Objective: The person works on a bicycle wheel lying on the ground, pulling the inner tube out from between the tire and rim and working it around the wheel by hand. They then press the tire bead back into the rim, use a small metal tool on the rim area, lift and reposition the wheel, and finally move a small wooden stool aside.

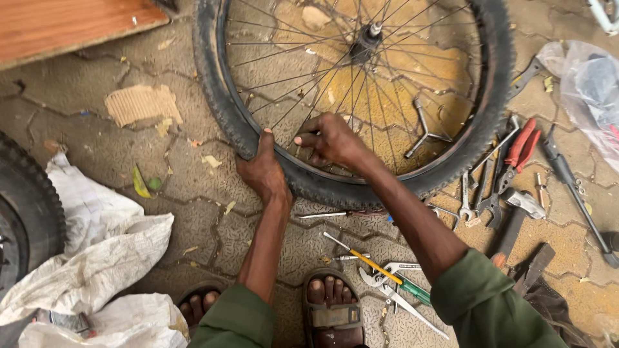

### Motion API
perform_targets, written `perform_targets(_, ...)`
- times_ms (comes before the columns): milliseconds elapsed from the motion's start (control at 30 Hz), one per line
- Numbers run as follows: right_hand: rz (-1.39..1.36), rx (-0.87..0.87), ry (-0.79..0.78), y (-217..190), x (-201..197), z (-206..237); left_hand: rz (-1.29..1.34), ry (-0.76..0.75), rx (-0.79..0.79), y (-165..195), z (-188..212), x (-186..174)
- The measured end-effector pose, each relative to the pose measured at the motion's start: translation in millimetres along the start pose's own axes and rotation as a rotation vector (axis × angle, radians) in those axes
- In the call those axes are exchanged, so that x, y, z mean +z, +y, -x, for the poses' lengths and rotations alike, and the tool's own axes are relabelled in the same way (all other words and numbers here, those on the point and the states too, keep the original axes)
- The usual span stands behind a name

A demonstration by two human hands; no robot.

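Note:
A spoked bicycle wheel with a black knobby tyre (219, 96) stands upright on the paved ground in front of me. My left hand (263, 169) grips the tyre at its lower left edge. My right hand (332, 140) reaches inside the rim (303, 164), fingers curled over the tyre's inner edge near the bottom. The hub (366, 35) sits near the top of the view. Both forearms come out of green sleeves.
Tools lie on the ground: a yellow-handled screwdriver (364, 259), pliers (393, 280), red-handled cutters (519, 151), spanners (465, 203), a hammer (516, 222), a three-way wrench (425, 132). White sacks (97, 258) and another tyre (26, 206) are at left. My sandalled feet (329, 306) are below.

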State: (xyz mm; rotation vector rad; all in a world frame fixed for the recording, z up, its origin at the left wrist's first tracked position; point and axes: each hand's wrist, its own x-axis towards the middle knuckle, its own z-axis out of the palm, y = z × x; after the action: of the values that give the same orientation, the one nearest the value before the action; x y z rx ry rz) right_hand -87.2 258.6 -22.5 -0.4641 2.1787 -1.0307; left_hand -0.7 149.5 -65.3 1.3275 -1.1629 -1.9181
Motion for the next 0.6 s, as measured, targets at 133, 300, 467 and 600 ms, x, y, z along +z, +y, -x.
perform_targets(133, -0.049, 0.155, -0.059, 11.7, 2.9, -10.1, -0.014, 0.007, 0.067, -10.5, -5.2, -1.2)
perform_targets(300, -0.148, 0.219, -0.071, 15.8, 9.3, -2.4, -0.093, 0.042, 0.035, -7.5, -7.0, -0.4)
perform_targets(467, -0.084, -0.01, 0.064, 13.0, 25.1, 18.1, -0.075, 0.003, 0.035, -2.7, -5.8, -3.3)
perform_targets(600, -0.322, 0.063, 0.055, 13.7, 25.6, 22.3, -0.083, 0.006, 0.042, -2.9, -5.5, -5.0)
